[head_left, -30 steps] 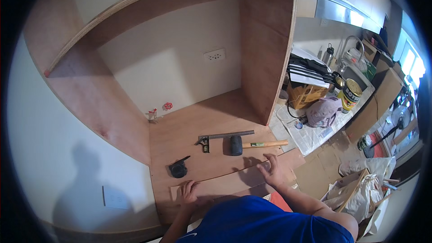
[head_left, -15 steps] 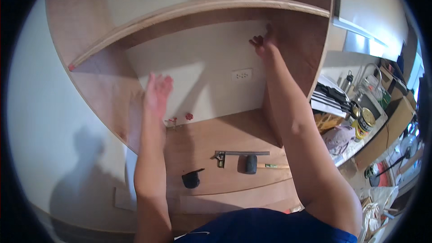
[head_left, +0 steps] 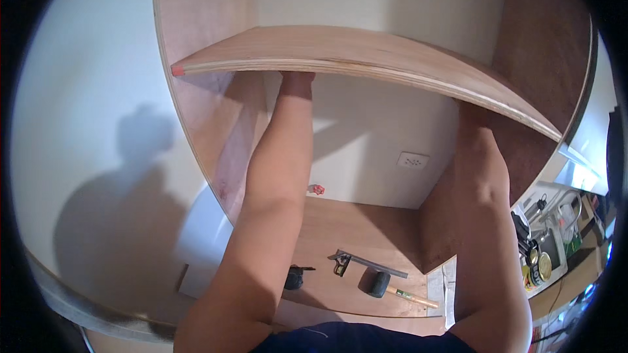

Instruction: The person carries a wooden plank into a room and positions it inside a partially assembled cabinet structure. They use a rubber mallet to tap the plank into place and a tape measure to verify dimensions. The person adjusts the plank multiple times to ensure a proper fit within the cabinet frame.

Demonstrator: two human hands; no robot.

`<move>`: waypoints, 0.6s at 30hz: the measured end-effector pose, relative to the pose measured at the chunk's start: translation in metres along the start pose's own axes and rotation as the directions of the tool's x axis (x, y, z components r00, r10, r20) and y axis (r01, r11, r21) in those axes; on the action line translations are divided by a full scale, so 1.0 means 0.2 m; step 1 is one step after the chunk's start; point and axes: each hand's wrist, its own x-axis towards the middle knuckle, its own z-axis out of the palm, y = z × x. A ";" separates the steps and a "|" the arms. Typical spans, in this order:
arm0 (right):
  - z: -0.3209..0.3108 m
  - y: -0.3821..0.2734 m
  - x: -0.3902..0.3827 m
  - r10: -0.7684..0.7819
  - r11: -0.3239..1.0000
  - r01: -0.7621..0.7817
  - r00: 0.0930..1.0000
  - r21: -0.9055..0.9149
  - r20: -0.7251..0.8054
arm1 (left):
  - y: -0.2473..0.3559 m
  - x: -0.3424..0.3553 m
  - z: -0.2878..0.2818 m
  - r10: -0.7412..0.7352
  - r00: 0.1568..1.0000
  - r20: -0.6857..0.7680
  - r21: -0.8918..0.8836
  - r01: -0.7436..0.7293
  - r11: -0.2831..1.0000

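Observation:
A plywood shelf (head_left: 353, 49) spans the wooden cabinet, its layered front edge facing me and a red mark at its left end. Both my arms reach up beneath it. My left hand (head_left: 297, 83) is at the underside left of the middle, its fingers hidden behind the front edge. Farther right, my right hand (head_left: 472, 115) is in shadow under the shelf near the right side panel (head_left: 526, 134), and its fingers are hidden too. Whether either hand presses on the board cannot be seen.
On the cabinet floor (head_left: 353, 229) lie a combination square (head_left: 376, 264), a black-headed mallet (head_left: 379, 284) and a small black object (head_left: 295, 278). A red valve handle (head_left: 317, 189) and a power outlet (head_left: 413, 159) are at the back panel. Cans (head_left: 540, 266) stand by the sink at right.
Both hands have risen from the open space below the shelf to its underside. The view has shifted, so the shelf's top surface now shows.

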 end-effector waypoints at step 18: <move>-0.35 0.01 0.04 -0.090 0.994 0.092 0.995 -0.058 0.031 | 0.09 0.06 -0.12 0.121 0.987 -0.104 -0.105 -0.132 0.986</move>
